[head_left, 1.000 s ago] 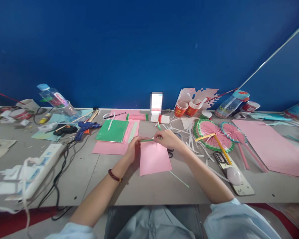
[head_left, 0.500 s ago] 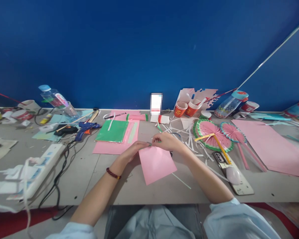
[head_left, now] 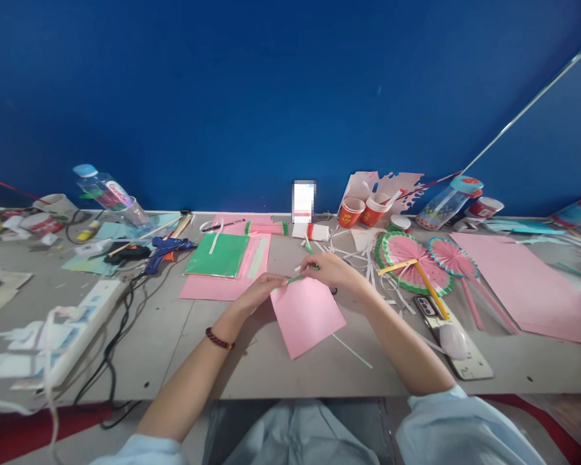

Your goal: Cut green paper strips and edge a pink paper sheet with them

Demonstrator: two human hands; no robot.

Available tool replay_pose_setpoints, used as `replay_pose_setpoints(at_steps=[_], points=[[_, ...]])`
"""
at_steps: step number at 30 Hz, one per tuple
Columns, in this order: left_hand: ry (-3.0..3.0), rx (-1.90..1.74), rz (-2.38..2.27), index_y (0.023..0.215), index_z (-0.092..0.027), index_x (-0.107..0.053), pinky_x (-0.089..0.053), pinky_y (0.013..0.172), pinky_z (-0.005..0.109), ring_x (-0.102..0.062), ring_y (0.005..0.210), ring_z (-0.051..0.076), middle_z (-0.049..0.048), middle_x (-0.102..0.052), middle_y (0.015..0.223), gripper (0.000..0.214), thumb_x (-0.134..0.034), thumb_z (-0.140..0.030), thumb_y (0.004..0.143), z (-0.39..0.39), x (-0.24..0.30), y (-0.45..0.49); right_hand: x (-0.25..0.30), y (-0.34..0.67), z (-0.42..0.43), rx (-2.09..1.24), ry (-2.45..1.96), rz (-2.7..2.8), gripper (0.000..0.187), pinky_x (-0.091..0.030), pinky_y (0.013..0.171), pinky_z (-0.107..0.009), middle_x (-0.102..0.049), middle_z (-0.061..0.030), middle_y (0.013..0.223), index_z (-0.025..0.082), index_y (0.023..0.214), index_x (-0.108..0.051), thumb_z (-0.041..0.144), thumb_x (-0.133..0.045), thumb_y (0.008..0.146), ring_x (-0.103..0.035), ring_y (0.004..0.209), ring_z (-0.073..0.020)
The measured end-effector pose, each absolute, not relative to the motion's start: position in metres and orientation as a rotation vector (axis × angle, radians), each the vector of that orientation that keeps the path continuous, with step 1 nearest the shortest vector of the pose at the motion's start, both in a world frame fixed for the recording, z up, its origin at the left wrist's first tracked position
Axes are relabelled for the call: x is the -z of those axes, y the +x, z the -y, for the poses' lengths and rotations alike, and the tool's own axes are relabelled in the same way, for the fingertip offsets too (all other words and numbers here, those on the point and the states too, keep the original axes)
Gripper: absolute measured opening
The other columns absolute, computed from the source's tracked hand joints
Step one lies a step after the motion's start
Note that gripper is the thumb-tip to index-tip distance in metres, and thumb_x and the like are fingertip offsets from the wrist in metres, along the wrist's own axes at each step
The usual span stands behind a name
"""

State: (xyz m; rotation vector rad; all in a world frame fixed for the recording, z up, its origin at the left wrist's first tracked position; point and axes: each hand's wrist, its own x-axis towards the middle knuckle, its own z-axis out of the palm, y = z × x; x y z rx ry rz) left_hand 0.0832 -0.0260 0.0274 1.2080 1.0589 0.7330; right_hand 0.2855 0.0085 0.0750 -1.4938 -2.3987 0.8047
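Note:
A square of pink paper hangs over the table in front of me, its far edge between my two hands. Along that edge runs a narrow green strip. My left hand is closed on the paper's upper left corner, thumb and fingers pressed together at the strip's left end. With fingers curled in a pinch, my right hand holds the green strip near the paper's upper right side. Part of the far edge is hidden by the right fingers.
Left are green sheets, a blue glue gun and a power strip. Watermelon-like paper fans, a phone and pink sheets lie right. White paper strips and red paper cups are behind.
My right hand has shifted slightly right and up, away from the left, so more green strip shows between them. The pink paper's lower corner has swung a little to the right.

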Motion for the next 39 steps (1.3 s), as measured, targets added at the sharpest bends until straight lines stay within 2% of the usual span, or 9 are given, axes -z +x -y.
replay_pose_setpoints(at_steps=[11,16,25,30,35,39], points=[[1.138,-0.863,-1.131,0.066,-0.017,-0.067,-0.038,0.067,0.027,-0.054,0.077,0.02,0.0025,-0.063,0.07,0.02,-0.067,-0.037,0.066,0.029,-0.029,0.084,-0.086,0.289,-0.006,-0.846,-1.465,2.418,0.018,-0.036,0.063,-0.023,-0.069,-0.0012,0.078,0.021,0.086,-0.071,0.021,-0.054,0.081,-0.057,0.071,-0.0134],[1.13,-0.835,-1.134,0.066,-0.017,-0.066,-0.037,0.063,0.027,-0.053,0.071,0.019,0.0016,-0.059,0.064,0.022,-0.067,-0.038,0.066,0.028,-0.028,0.083,-0.088,0.289,-0.005,-0.865,-1.444,2.419,0.019,-0.036,0.062,-0.023,-0.069,-0.0009,0.076,0.021,0.088,-0.072,0.023,-0.053,0.082,-0.058,0.071,-0.0134],[1.141,-0.803,-1.127,0.063,-0.016,-0.065,-0.033,0.055,0.026,-0.05,0.063,0.016,0.0009,-0.056,0.06,0.025,-0.067,-0.041,0.067,0.029,-0.032,0.081,-0.086,0.289,-0.007,-0.917,-1.445,2.416,0.016,-0.035,0.062,-0.023,-0.068,0.0002,0.075,0.02,0.079,-0.069,0.021,-0.053,0.08,-0.056,0.071,-0.013],[1.167,-0.804,-1.127,0.066,-0.017,-0.067,-0.033,0.057,0.026,-0.05,0.065,0.016,0.0012,-0.059,0.064,0.023,-0.066,-0.04,0.068,0.028,-0.032,0.081,-0.088,0.289,-0.007,-0.907,-1.46,2.413,0.015,-0.034,0.061,-0.023,-0.068,-0.0003,0.077,0.019,0.078,-0.068,0.02,-0.053,0.078,-0.056,0.071,-0.0134],[1.238,-0.655,-0.911,0.061,-0.015,-0.065,-0.033,0.063,0.026,-0.05,0.066,0.015,0.0018,-0.06,0.066,0.026,-0.064,-0.039,0.07,0.027,-0.035,0.077,-0.088,0.289,-0.005,-0.88,-1.49,2.442,0.014,-0.033,0.06,-0.023,-0.068,-0.0004,0.08,0.02,0.079,-0.068,0.018,-0.055,0.077,-0.057,0.072,-0.0137],[1.208,-0.591,-0.847,0.066,-0.013,-0.069,-0.035,0.065,0.027,-0.054,0.07,0.018,0.0045,-0.065,0.07,0.023,-0.065,-0.035,0.068,0.026,-0.034,0.077,-0.085,0.288,-0.003,-0.832,-1.447,2.479,0.017,-0.033,0.06,-0.022,-0.068,0.0003,0.079,0.021,0.078,-0.068,0.015,-0.052,0.077,-0.056,0.072,-0.0133]])
